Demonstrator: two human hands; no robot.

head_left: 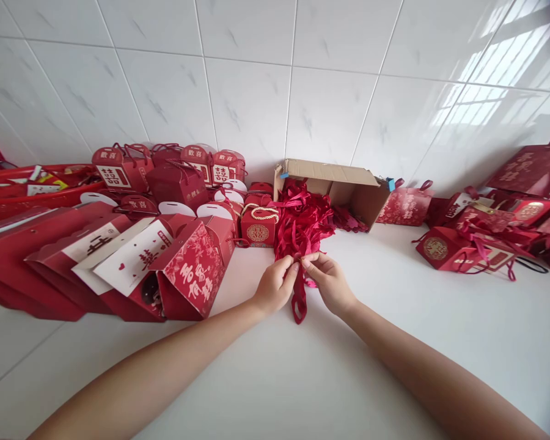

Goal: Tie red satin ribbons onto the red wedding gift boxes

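In the middle of the head view, my left hand [277,284] and my right hand [327,282] meet, both closed in a pinch on a red ribbon [299,305]. Below my fingers a loop of this ribbon hangs down towards the white table. Just behind my hands lies a heap of red ribbons [305,220], spilling out of a cardboard box [371,198] that rests on its side. My fingertips are close together, and the part of the ribbon between them is mostly hidden.
Folded red gift boxes [190,269] lean in a row at the left, with several small handled boxes [174,183] behind. A red basket [41,189] stands far left. More red gift boxes [444,247] lie at the right. A tiled wall [247,91] closes off the back.
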